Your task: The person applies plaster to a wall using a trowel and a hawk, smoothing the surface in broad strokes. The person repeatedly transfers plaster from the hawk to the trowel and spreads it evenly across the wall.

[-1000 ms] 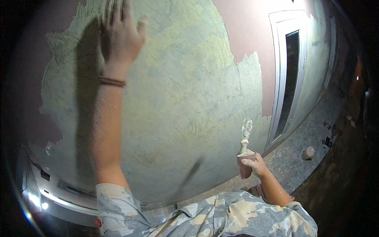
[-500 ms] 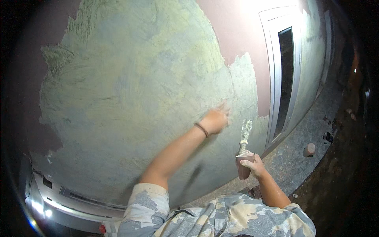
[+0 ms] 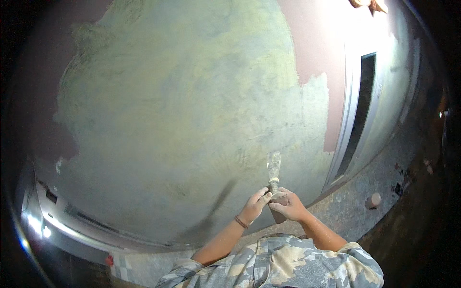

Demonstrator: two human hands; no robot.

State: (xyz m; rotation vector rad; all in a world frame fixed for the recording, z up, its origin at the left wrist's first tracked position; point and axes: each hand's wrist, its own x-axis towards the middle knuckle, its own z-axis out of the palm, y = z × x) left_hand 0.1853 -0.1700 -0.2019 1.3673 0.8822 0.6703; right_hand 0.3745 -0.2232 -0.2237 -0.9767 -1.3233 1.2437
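Observation:
My right hand point(image 3: 291, 208) grips a putty knife point(image 3: 274, 165) whose blade points up, smeared with pale filler. In the same hand is a reddish-brown tapering piece point(image 3: 278, 217) with a pale upper edge; its kind is not clear. My left hand point(image 3: 254, 208), with a dark band at the wrist, meets the right one at the knife's lower end. Its thumb and fingers are pinched together there, and what lies between them is hidden. Both hands are dusted white. Behind them stands a wall point(image 3: 192, 105) coated in patchy grey-green filler.
Pinkish paint point(image 3: 312, 43) borders the filler. A white-framed narrow opening point(image 3: 352, 110) is at the right, with a brightly lit area above it. On the grey floor point(image 3: 331, 216) stands a pale cylindrical container point(image 3: 373, 200). Bright lights point(image 3: 36, 224) shine at the lower left.
My left hand has come off the wall, down and right, to meet the right hand. The right hand with the putty knife has moved left. The view has shifted slightly.

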